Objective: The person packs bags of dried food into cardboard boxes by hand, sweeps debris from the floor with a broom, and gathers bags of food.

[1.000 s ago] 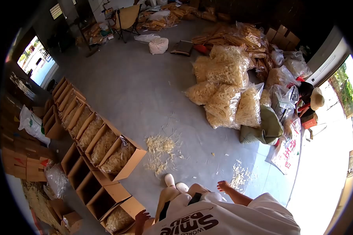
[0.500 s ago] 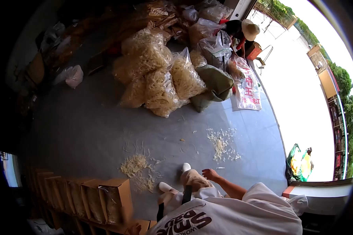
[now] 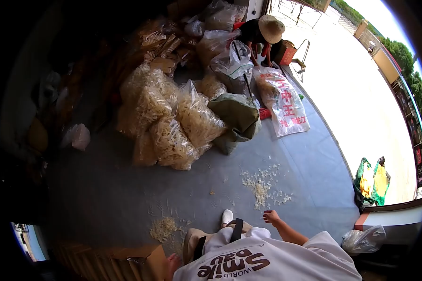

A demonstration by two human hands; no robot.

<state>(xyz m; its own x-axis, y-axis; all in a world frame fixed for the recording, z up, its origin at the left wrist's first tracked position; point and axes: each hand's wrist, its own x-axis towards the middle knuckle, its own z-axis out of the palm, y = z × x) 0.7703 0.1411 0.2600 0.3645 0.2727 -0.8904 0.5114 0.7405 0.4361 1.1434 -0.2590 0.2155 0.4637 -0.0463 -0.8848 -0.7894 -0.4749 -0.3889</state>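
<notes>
My right hand (image 3: 271,216) hangs over the floor with its fingers apart and holds nothing; a scatter of pale flakes (image 3: 262,187) lies on the floor just beyond it. Low in the view, my left hand (image 3: 173,262) is partly seen and blurred beside the nearest cardboard box (image 3: 152,262); its fingers cannot be made out. Another pile of pale strips (image 3: 164,228) is on the floor ahead of that hand. One white shoe (image 3: 227,217) shows in front of my body.
Clear bags of pale strips (image 3: 171,140) and a green sack (image 3: 237,117) stand ahead. A co-worker in a straw hat (image 3: 271,29) bends near the doorway, by a printed white sack (image 3: 286,105). Green and yellow bags (image 3: 373,181) sit at the right.
The view has swung to the right, towards the bright doorway. The cardboard boxes have moved to the bottom left edge, and the right-hand flakes are nearer the middle. Both hands remain low beside my body.
</notes>
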